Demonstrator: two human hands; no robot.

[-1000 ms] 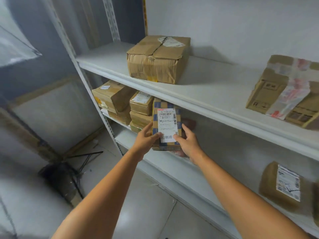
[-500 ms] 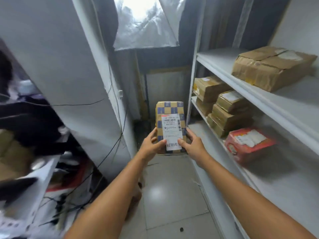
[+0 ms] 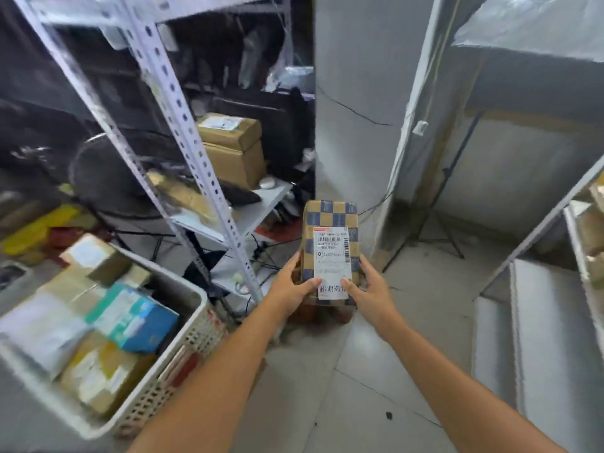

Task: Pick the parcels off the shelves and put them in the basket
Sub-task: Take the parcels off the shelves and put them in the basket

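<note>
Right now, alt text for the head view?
The left hand and right hand hold a blue-and-tan checked parcel with a white label, upright above the floor. A white lattice basket holding other parcels sits at lower left, beside a metal rack.

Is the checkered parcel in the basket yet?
No, the left hand and right hand hold the parcel above the floor, right of the basket.

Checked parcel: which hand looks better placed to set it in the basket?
Left, probably. The left hand grips the checked parcel on the side nearer the basket; the right hand is farther away.
</note>
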